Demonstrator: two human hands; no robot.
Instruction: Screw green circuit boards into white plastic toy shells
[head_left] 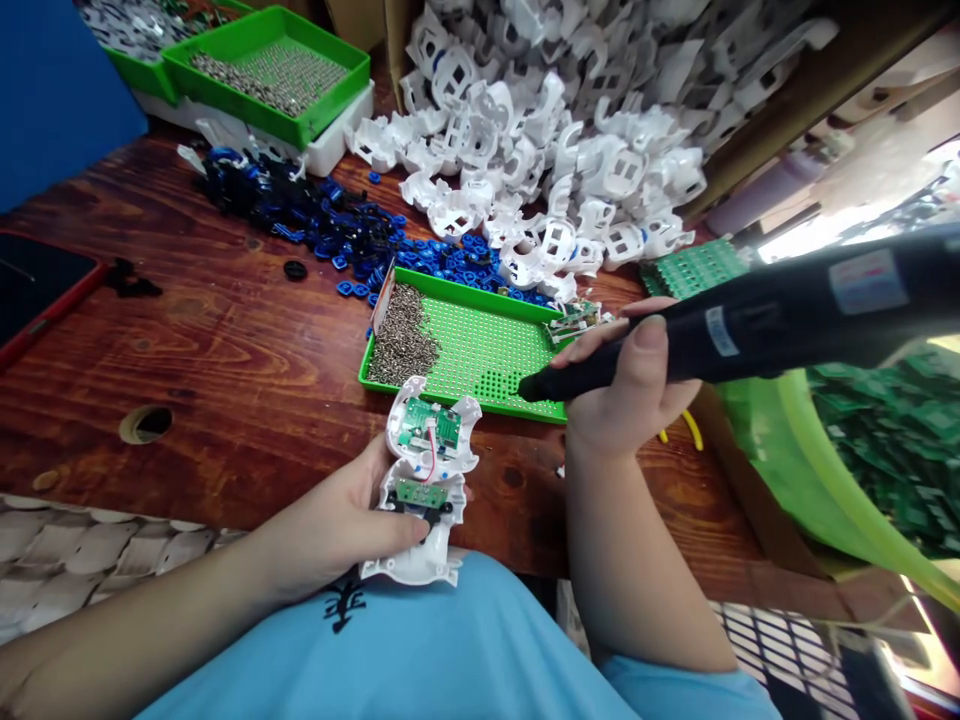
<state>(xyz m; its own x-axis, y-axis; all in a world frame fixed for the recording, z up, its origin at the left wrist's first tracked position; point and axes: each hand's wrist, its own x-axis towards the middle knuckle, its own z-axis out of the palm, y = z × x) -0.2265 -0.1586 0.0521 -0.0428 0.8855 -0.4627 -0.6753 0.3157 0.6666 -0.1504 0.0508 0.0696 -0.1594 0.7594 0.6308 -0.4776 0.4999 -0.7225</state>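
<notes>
My left hand [360, 525] grips a white plastic housing [420, 565] close to my lap, the thumb pressed onto its lower half. Two shell halves lie open end to end, each with a green circuit board [429, 428] inside, joined by thin red and white wires. In my right hand [626, 395] is a black electric screwdriver [765, 325], fingers wrapped around it. Its tip points left, over the right part of a green screw tray [480, 350]. Many small screws [405, 335] are heaped at the tray's left end; others stand in rows of holes.
White shells [517, 150] pile up at the back, with blue and black plastic parts [337, 225] in front. Another green tray [300, 125] of screws stands back left. A green tub [795, 450] of circuit boards is at right. The wooden table [225, 380] has a round hole.
</notes>
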